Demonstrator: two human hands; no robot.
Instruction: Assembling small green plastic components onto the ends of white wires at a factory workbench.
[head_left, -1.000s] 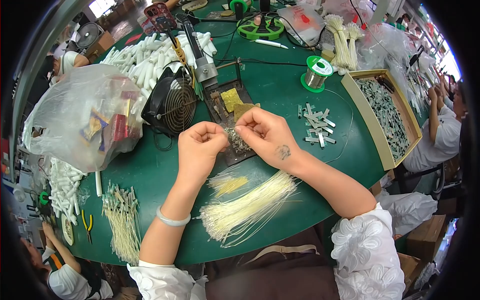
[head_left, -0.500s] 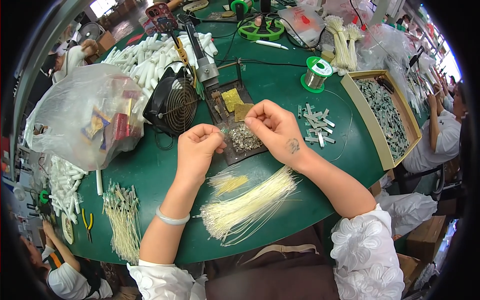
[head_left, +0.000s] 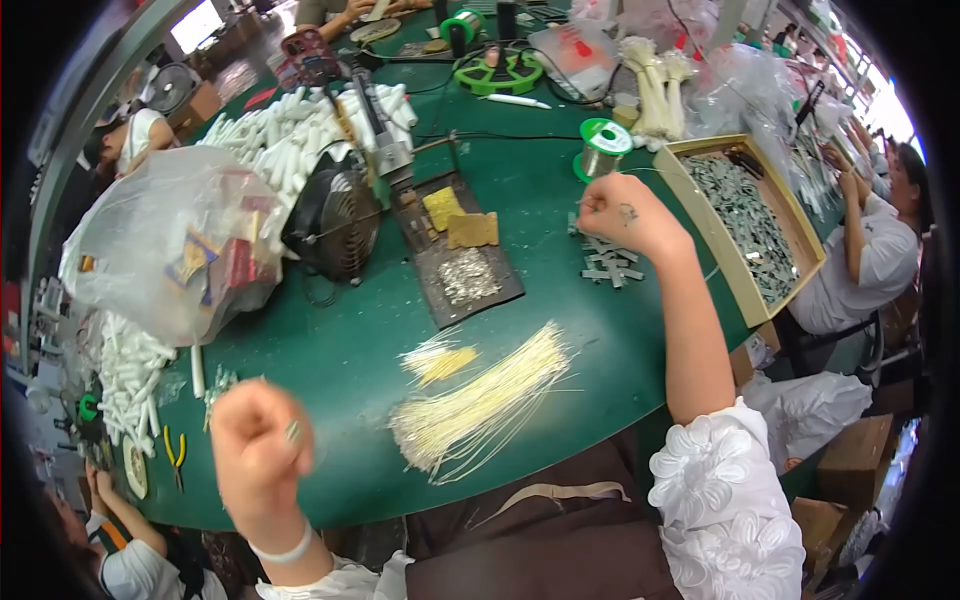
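My left hand [head_left: 258, 450] is closed and slightly blurred, low at the left over a bundle of wires with small boards [head_left: 220, 383], most of which it hides. What its fingers hold, if anything, does not show. Over at the right, my right hand [head_left: 632, 215] is closed with curled fingertips, just above a small pile of narrow grey-green strips [head_left: 612, 262] and below a solder wire spool [head_left: 604, 148]. I cannot make out anything in its fingers. Between the hands lie a large bundle of pale yellow wires [head_left: 480, 400] and a smaller wire bunch [head_left: 440, 360].
A soldering stand [head_left: 465, 235] with yellow sponges and solder scraps sits mid-table, beside a black fan [head_left: 335, 215]. A plastic bag [head_left: 130, 240], white tubes [head_left: 260, 130] and yellow-handled pliers [head_left: 175, 450] lie left. A cardboard tray [head_left: 690, 195] of strips stands right. Co-workers sit on both sides.
My hands have parted from above the soldering stand. The left has swung down and left to the wire bundle; the right has moved right to the strip pile. The view has shifted slightly.
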